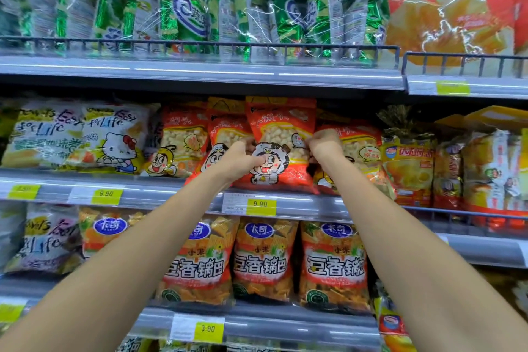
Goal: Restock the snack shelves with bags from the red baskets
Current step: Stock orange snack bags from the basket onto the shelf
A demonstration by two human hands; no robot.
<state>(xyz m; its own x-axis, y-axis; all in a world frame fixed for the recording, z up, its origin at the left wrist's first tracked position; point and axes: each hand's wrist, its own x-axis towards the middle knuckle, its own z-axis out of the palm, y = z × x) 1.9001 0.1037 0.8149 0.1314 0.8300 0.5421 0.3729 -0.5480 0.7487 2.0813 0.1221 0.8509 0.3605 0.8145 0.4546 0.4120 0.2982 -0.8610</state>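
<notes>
Both hands hold one red snack bag (281,128), printed with a cartoon child in a cow-patterned hood. The left hand (243,153) clutches its left edge and the right hand (324,144) its right edge. On each hand the fingers curl round the bag's side and out of sight behind it, so only knuckles and the backs of the hands show. The left wrist covers the bag's lower left corner.

The bag stands upright at the front of the middle shelf (171,190). Its top sits just under the shelf above, and its bottom edge is at the shelf lip. Whether it rests there or hangs in the grip cannot be told.

Just outside the left hand stand matching red bags (183,134), and another (361,148) stands beyond the right hand, partly hidden by that fist. Directly below the grip is a yellow 9.90 price tag (260,204), and under it a row of orange snack bags (261,260) crossed by the forearms. Above the grip are green-wrapped multipacks (285,8), blurred and glare-streaked. Far left of the grip a Hello Kitty bag (114,141) is soft-focused.
</notes>
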